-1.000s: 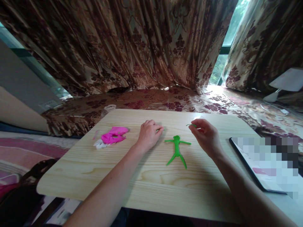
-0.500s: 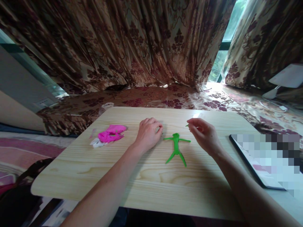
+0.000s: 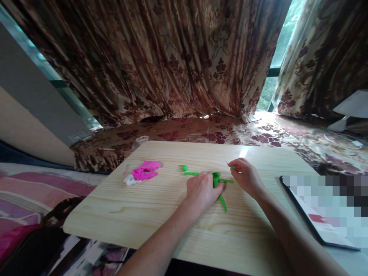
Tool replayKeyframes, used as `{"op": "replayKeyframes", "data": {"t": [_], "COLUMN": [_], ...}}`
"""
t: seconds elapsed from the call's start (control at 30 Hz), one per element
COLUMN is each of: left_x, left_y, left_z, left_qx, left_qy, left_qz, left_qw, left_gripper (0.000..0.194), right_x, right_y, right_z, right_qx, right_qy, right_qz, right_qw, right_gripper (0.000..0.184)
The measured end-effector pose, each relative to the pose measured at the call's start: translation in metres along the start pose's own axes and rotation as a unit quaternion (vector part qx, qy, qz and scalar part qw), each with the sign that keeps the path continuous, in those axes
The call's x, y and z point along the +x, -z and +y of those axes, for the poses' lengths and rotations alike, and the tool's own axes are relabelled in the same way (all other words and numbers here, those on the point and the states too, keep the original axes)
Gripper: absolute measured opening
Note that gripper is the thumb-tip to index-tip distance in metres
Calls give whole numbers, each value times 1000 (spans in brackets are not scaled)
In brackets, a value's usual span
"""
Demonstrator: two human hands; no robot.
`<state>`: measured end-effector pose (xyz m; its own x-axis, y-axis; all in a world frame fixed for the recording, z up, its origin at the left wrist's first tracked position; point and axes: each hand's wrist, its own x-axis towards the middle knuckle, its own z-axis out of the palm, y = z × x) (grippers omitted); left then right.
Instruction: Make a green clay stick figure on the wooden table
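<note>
- The left hand (image 3: 202, 190) lay across a green figure (image 3: 216, 179).
- At the figure's two o'clock, the right hand (image 3: 244, 173) pinched a green strip (image 3: 232, 167).
- A green lump (image 3: 184, 168) sat at ten.

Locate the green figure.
In the head view, right of centre on the table, the green figure lies partly hidden by the left hand, with the right hand to its right.

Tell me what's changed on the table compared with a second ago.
The left hand has moved right and nearer, onto the green figure, partly covering it; its grip is unclear. A green lump now shows about where that hand was. The right hand still pinches a thin green strip; the pink lump stays at left.
</note>
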<state>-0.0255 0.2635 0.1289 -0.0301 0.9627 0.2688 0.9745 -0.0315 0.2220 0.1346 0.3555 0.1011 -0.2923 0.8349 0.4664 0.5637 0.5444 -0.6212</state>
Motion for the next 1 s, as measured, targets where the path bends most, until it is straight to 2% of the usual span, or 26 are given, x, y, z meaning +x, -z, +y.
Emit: {"op": "replayKeyframes", "data": {"t": [0.17,0.3,0.43,0.53,0.63,0.77,0.9,1.0], "left_x": [2,0,2,10,23,45,60,60], "left_y": [-6,-5,9,23,30,24,12,5], "left_z": [10,11,10,11,12,14,16,23], "left_qx": [19,1,-82,-183,-315,-494,-611,-683], "left_qy": [49,67,61,43,30,46,93,124], "left_qz": [17,54,121,175,212,195,153,107], "left_qw": [998,996,987,966,925,846,771,712], "left_gripper": [22,16,13,13,16,20,24,25], "right_x": [-1,-1,-3,-5,-3,1,2,2], "right_y": [0,3,2,2,6,14,15,10], "right_z": [0,3,3,-2,-9,-25,-44,-53], "right_qx": [-7,-18,-25,-28,-18,85,236,312], "right_qy": [5,-7,-10,-2,11,20,-25,-52], "right_qz": [-4,0,-20,-36,-11,56,22,-10], "right_qw": [1000,1000,999,999,1000,995,971,948], "right_gripper": [21,22,19,16,19,20,22,27]}}
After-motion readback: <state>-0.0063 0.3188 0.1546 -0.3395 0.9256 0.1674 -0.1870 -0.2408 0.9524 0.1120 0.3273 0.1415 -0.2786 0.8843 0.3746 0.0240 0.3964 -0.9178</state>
